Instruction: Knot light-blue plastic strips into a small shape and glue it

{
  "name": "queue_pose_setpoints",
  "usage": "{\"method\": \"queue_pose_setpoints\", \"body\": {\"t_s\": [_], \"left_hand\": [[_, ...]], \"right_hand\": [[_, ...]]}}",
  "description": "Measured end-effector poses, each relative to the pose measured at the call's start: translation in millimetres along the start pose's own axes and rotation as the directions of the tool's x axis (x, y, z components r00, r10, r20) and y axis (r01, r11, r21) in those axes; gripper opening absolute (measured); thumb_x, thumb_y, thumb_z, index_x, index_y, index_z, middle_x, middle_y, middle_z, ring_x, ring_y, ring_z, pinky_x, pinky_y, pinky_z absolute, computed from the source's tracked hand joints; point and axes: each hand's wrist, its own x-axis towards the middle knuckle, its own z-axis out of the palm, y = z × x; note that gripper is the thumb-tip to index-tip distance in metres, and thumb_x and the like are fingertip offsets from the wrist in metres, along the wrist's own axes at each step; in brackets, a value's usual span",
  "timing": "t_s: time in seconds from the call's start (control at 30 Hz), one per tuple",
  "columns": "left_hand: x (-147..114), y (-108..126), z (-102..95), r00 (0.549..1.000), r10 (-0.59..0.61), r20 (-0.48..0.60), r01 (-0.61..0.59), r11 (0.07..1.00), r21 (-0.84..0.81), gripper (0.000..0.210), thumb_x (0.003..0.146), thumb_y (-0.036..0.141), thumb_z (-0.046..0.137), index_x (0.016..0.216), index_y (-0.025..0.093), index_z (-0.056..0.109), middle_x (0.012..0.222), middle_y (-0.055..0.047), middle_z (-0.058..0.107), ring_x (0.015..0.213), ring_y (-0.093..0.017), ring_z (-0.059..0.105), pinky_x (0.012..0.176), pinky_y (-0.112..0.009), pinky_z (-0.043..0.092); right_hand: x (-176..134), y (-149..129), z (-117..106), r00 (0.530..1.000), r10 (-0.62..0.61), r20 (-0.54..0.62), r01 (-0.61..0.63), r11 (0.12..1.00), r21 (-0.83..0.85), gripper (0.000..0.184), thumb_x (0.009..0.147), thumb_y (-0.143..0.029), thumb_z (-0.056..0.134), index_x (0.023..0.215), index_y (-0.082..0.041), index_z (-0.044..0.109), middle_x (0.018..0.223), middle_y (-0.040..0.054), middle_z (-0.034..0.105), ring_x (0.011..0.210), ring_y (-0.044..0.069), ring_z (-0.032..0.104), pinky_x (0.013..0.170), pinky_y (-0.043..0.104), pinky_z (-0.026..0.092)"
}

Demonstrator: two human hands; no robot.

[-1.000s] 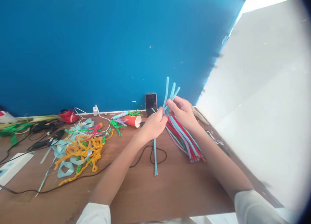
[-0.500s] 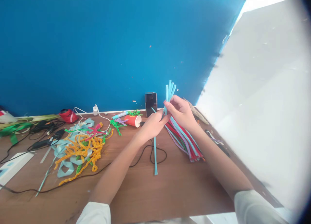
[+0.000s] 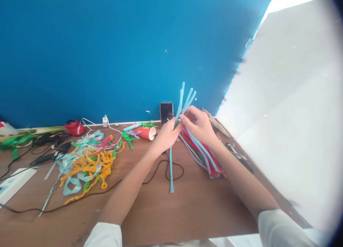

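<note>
Several light-blue pipe cleaners (image 3: 184, 100) stand up from between my two hands, their upper ends fanned apart. My left hand (image 3: 168, 132) is closed on their lower part. My right hand (image 3: 197, 122) pinches the same bundle from the right, thumb and fingers closed on it. Another light-blue pipe cleaner (image 3: 171, 168) lies on the table below my left hand. A loose pile of red, purple, blue and green pipe cleaners (image 3: 205, 154) rests under my right hand and forearm, partly hidden.
A phone (image 3: 166, 113) leans on the blue wall behind my hands. Left of it lies a red paper cup (image 3: 147, 133). Farther left are tangled orange pipe cleaners (image 3: 93, 165) over blue ribbon, and a white power strip (image 3: 16, 182). A black cable (image 3: 112, 187) crosses the brown table.
The light-blue pipe cleaners have spread apart at the top, and some now stand higher and farther left. My left hand has shifted slightly; the right has stayed nearly in place.
</note>
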Motion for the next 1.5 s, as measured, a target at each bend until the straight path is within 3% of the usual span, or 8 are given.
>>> {"method": "queue_pose_setpoints", "body": {"t_s": [0.13,0.37,0.57,0.77,1.0,1.23,1.4,1.5], "left_hand": [[0.1,0.0,1.0,0.999,-0.012,0.029,0.014,0.998,-0.066,0.047,0.095,0.065,0.047,0.098,0.019,0.057,0.059,0.004,0.050,0.053,-0.013,0.049,0.054,-0.025,0.036],[-1.6,2.2,2.4,0.995,0.002,0.101,0.019,0.980,-0.200,0.044,0.097,0.062,0.045,0.083,0.021,0.046,0.060,0.004,0.050,0.054,-0.011,0.048,0.055,-0.025,0.038],[-4.1,12.3,2.1,0.978,0.021,0.210,0.065,0.918,-0.392,0.037,0.099,0.055,0.046,0.084,0.021,0.041,0.064,0.007,0.036,0.052,-0.008,0.039,0.053,-0.023,0.032],[-5.3,13.6,3.5,0.971,0.017,0.237,0.105,0.864,-0.492,0.035,0.099,0.051,0.047,0.084,0.020,0.040,0.067,0.008,0.031,0.052,-0.006,0.036,0.052,-0.023,0.029],[-3.8,14.6,2.7,0.969,-0.015,0.248,0.140,0.859,-0.493,0.036,0.100,0.052,0.043,0.084,0.020,0.042,0.064,0.007,0.029,0.052,-0.008,0.032,0.052,-0.024,0.027],[-9.3,18.2,-0.5,0.928,-0.004,0.372,0.197,0.854,-0.482,0.033,0.099,0.048,0.047,0.084,0.018,0.046,0.072,0.004,0.037,0.055,-0.007,0.027,0.051,-0.024,0.022],[-13.3,17.6,-4.0,0.851,0.004,0.526,0.217,0.908,-0.359,0.033,0.099,0.047,0.047,0.084,0.018,0.049,0.068,0.005,0.035,0.055,-0.008,0.029,0.051,-0.025,0.023],[-12.4,16.6,-4.5,0.836,-0.039,0.547,0.168,0.968,-0.188,0.037,0.098,0.050,0.047,0.077,0.019,0.048,0.062,0.005,0.038,0.054,-0.010,0.035,0.053,-0.026,0.030]], "right_hand": [[0.5,0.4,-0.8,1.000,-0.006,-0.008,0.006,1.000,-0.020,0.016,0.094,-0.031,0.059,0.083,-0.021,0.053,0.071,-0.0022,0.058,0.063,0.013,0.052,0.060,0.028,0.038],[1.9,5.5,-1.1,0.999,0.011,-0.050,-0.012,1.000,-0.022,0.039,0.091,-0.044,0.066,0.068,-0.022,0.044,0.060,-0.0046,0.047,0.055,0.011,0.041,0.055,0.028,0.032],[3.3,2.4,-8.6,0.999,-0.041,-0.017,0.040,0.999,-0.018,0.037,0.101,-0.047,0.049,0.074,-0.022,0.048,0.062,-0.0033,0.047,0.058,0.013,0.043,0.058,0.028,0.036],[3.9,-3.5,-11.2,0.998,0.066,0.019,-0.068,0.970,0.231,0.030,0.096,-0.048,0.057,0.082,-0.023,0.053,0.068,-0.0030,0.054,0.057,0.012,0.051,0.057,0.028,0.041],[4.0,-1.6,-7.3,0.995,0.092,0.034,-0.098,0.940,0.328,0.032,0.090,-0.052,0.065,0.082,-0.024,0.052,0.072,-0.0020,0.058,0.056,0.013,0.054,0.052,0.028,0.046],[2.4,-0.7,-8.5,0.986,0.119,0.120,-0.151,0.940,0.307,0.037,0.090,-0.056,0.064,0.106,-0.023,0.061,0.089,0.0020,0.065,0.067,0.014,0.060,0.057,0.027,0.049],[3.3,3.1,-8.9,0.948,0.045,0.314,-0.176,0.899,0.402,0.037,0.092,-0.056,0.061,0.086,-0.020,0.064,0.086,0.0029,0.065,0.077,0.015,0.059,0.072,0.029,0.050],[3.1,4.2,-6.1,0.903,0.027,0.429,-0.246,0.850,0.465,0.047,0.098,-0.058,0.049,0.073,-0.020,0.059,0.082,0.0035,0.065,0.080,0.016,0.060,0.078,0.032,0.050]]}}
